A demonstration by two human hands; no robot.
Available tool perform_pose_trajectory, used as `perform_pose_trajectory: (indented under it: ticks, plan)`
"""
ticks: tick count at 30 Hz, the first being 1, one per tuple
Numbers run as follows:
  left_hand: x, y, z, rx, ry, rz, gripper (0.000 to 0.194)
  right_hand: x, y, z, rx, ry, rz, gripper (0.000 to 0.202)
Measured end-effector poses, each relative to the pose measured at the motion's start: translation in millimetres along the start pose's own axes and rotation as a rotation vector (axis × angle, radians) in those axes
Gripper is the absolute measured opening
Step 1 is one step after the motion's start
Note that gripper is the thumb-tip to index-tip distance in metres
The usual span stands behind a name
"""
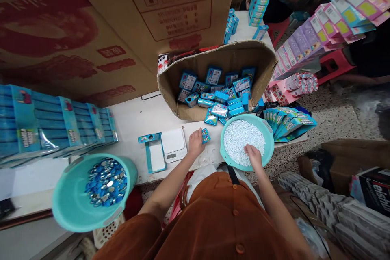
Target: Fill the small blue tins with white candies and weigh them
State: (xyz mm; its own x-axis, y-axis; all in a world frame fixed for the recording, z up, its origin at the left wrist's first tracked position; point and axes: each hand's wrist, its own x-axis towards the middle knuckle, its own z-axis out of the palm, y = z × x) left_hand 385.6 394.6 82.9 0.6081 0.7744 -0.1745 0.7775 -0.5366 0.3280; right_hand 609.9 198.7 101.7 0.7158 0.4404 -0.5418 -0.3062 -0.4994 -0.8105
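1. Two hands of yours are in view. Your left hand (pixel 196 143) rests on the table (pixel 134 118), its fingers close together at the edge of two small blue packs (pixel 206 136). You cannot tell how firmly it grips.
2. One right hand (pixel 253 156) of yours reaches into the basin (pixel 269 158). Its thumb and fingers are drawn close, tips at the pellets (pixel 240 138); you cannot tell whether they meet or pinch any.
3. Countless pellets, small, pale and white, cover the floor of that one turquoise basin at the table's front edge.
4. Two blue packs by your left hand are small and flat, with coloured print. They lie between the scale (pixel 173 141) and the basin.
5. One white scale is left of them; beside it are one shallow tray (pixel 157 157), blue-rimmed and white inside, and one narrow blue box (pixel 149 138) at its top end.
6. More than a dozen blue packs (pixel 219 109) lie jumbled in and at the mouth of one open carton (pixel 170 109).
7. One turquoise tub (pixel 71 207) at your left holds many blue and silver pieces (pixel 106 183), too heaped to count.
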Motion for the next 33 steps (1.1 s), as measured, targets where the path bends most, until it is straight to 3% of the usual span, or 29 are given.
perform_pose_trajectory:
  ticks: [3, 7, 9, 12, 14, 16, 20, 22, 25, 29, 33]
  plan:
    - [3.1, -19.3, -7.1, 0.049, 0.005, -0.043, 0.071, 18.6, 14.5, -3.9, -0.194, 0.013, -0.117, 0.038]
    - [12.9, -35.6, -30.9, 0.129, 0.02, -0.13, 0.072, 46.4, 28.4, -8.0, -0.494, 0.046, -0.332, 0.039]
    - [21.8, -32.8, -44.2, 0.169, 0.028, -0.133, 0.076, 58.0, 33.5, -6.8, -0.634, 0.093, -0.408, 0.042]
    - [40.2, -14.3, -56.4, 0.146, 0.019, -0.021, 0.085, 69.1, 38.7, 1.5, -0.808, 0.156, -0.452, 0.047]
    - [56.8, 2.7, -55.8, 0.083, -0.036, 0.069, 0.083, 71.8, 40.2, 10.9, -0.891, 0.146, -0.465, 0.05]
    - [77.1, 18.1, -47.8, 0.031, -0.126, 0.054, 0.073, 71.4, 40.0, 20.8, -0.947, 0.101, -0.477, 0.053]
    - [118.9, 34.8, -19.9, -0.075, -0.281, -0.305, 0.053, 64.3, 37.7, 31.7, -0.987, 0.015, -0.484, 0.057]
    - [133.6, 36.5, -6.6, -0.163, -0.297, -0.459, 0.055, 58.3, 37.2, 32.2, -0.978, -0.022, -0.472, 0.056]
    - [143.4, 35.7, 5.4, -0.228, -0.293, -0.57, 0.067, 49.3, 36.7, 31.7, -0.957, -0.081, -0.454, 0.054]
    - [141.7, 36.1, 1.2, -0.258, -0.324, -0.598, 0.057, 43.1, 32.6, 33.2, -0.937, -0.125, -0.38, 0.051]
    - [128.1, 39.8, -27.3, -0.212, -0.306, -0.561, 0.047, 42.1, 28.0, 31.6, -0.917, -0.248, -0.28, 0.054]
